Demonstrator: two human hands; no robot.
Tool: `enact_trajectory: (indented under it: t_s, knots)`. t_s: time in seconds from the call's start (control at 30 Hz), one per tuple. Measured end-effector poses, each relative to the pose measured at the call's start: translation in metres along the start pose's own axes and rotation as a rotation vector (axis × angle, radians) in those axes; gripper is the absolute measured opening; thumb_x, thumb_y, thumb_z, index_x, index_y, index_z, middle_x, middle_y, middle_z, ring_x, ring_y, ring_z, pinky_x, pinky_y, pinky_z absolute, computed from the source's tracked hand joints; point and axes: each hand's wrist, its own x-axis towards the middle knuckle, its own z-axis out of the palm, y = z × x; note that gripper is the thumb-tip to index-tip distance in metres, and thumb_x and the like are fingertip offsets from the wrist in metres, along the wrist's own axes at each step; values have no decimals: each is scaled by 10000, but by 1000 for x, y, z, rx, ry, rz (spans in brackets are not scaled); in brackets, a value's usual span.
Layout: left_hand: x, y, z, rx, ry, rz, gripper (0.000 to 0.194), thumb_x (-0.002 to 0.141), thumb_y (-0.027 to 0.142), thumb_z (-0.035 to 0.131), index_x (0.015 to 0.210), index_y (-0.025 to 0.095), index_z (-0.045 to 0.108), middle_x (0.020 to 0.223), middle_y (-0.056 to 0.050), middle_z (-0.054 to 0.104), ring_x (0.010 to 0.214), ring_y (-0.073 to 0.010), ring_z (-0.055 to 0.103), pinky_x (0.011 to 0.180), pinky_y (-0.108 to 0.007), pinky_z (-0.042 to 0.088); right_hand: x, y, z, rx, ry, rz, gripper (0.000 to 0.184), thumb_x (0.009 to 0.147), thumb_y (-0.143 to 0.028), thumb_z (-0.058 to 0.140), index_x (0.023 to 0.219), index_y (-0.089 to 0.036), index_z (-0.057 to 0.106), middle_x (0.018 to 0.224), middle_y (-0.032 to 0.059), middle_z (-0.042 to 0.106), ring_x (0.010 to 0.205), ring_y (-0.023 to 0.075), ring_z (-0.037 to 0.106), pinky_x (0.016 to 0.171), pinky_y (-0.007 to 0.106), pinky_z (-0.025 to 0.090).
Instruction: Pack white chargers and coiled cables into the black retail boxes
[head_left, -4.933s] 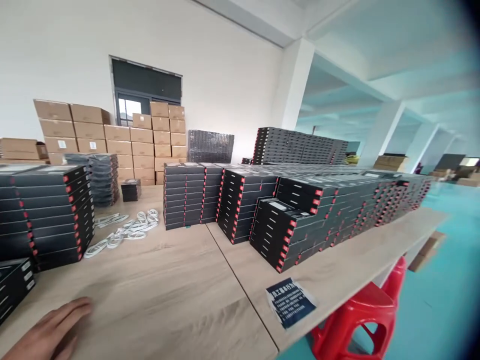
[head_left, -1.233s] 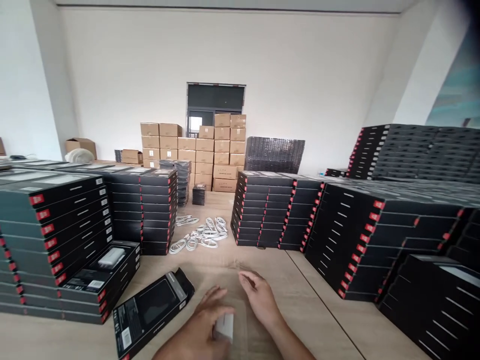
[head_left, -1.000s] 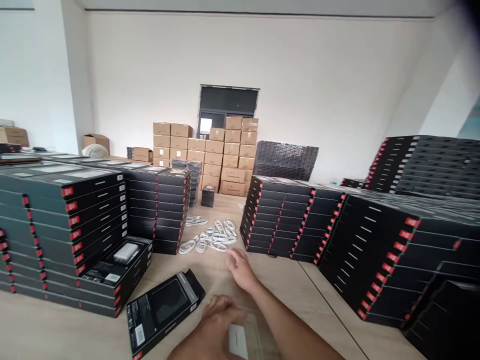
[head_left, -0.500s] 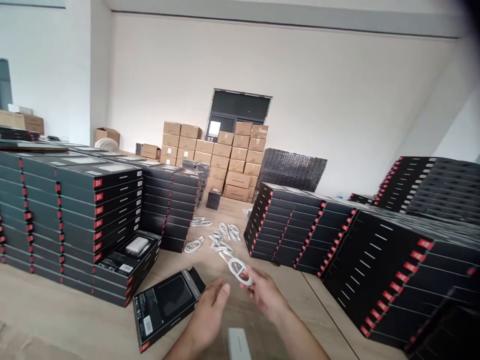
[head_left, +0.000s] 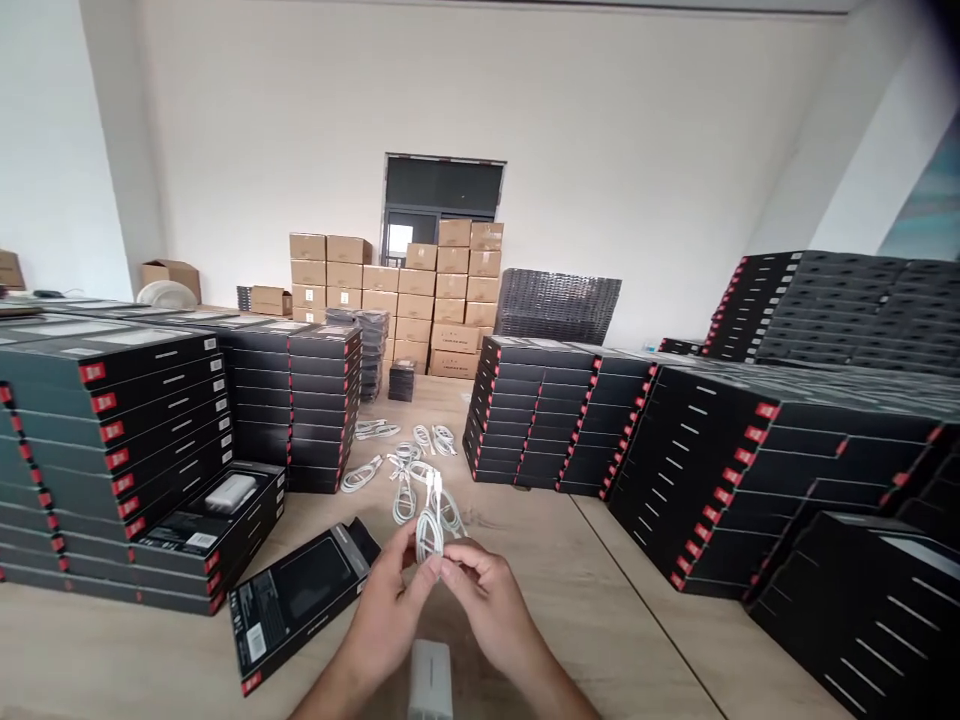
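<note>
Standing far left: stacked black boxes [head_left: 169, 420], red corner labels, lower step in front.
On that step: small white block [head_left: 231, 492], loose on the box top; a bump to the stack could knock it off.
Open box: black box [head_left: 296, 605] lying angled on the table [head_left: 555, 580], far-end flap [head_left: 367, 541] up, just beside left hand; a careless left elbow or wrist could shove it or crease the flap.
Left hand: [head_left: 391, 592] thumb and fingers narrow, pinching the cable from its left side.
Loose cables: white coils [head_left: 363, 474] scattered on the table beyond the hands; one sits right behind the held one, touching or not, can't tell. Snag risk if loops cross.
Held cable: white coil [head_left: 429, 532] between both hands, plugs up; uneven pulling or a slack grip could spring the loops open.
Near block: white block [head_left: 431, 682] on the table between the forearms, partly out of frame; a dropping wrist could tip it.
Right hand: [head_left: 486, 598] fingers narrow, thumb pressed on the coil's lower end.
Far right: more black boxes [head_left: 675, 470], well apart from the hands.
</note>
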Motion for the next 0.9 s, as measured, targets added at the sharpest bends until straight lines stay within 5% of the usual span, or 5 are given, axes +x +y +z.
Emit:
enact_trajectory:
  t_s: [0.13, 0.33, 0.6, 0.9]
  knots:
    - [-1, 1, -3, 32, 31, 16, 368, 881, 465, 507, 1114, 188, 572, 1107, -71, 668, 954, -206, 606, 884, -328, 453, -3, 1, 0, -39, -22, 12, 316, 821, -471, 618, 780, -180, 735, 774, 31, 686, 749, 194, 593, 712, 291, 473]
    - [-4, 6, -2, -44, -78, 5, 311, 879, 428, 540, 1078, 204, 622, 985, -43, 669, 873, -186, 563, 802, -278, 424, 2, 0, -3, 278, 71, 91, 361, 769, -477, 684, 1013, -211, 710, 855, 33, 701, 722, 174, 592, 681, 289, 479]
    - [-4, 8, -3, -45, -132, -84, 340, 864, 450, 560, 1069, 209, 683, 759, -5, 599, 630, -117, 426, 559, -207, 363, 4, 3, -6, 407, 236, 56, 275, 737, -451, 733, 781, -180, 728, 734, 24, 679, 641, 144, 541, 600, 257, 450]
    - [-1, 4, -7, -63, -185, -141, 436, 832, 497, 579, 1097, 168, 687, 687, 4, 530, 597, -118, 443, 511, -226, 431, 4, 1, -3, 598, 264, 155, 306, 729, -477, 735, 715, -181, 661, 658, 14, 673, 589, 132, 576, 529, 222, 424]
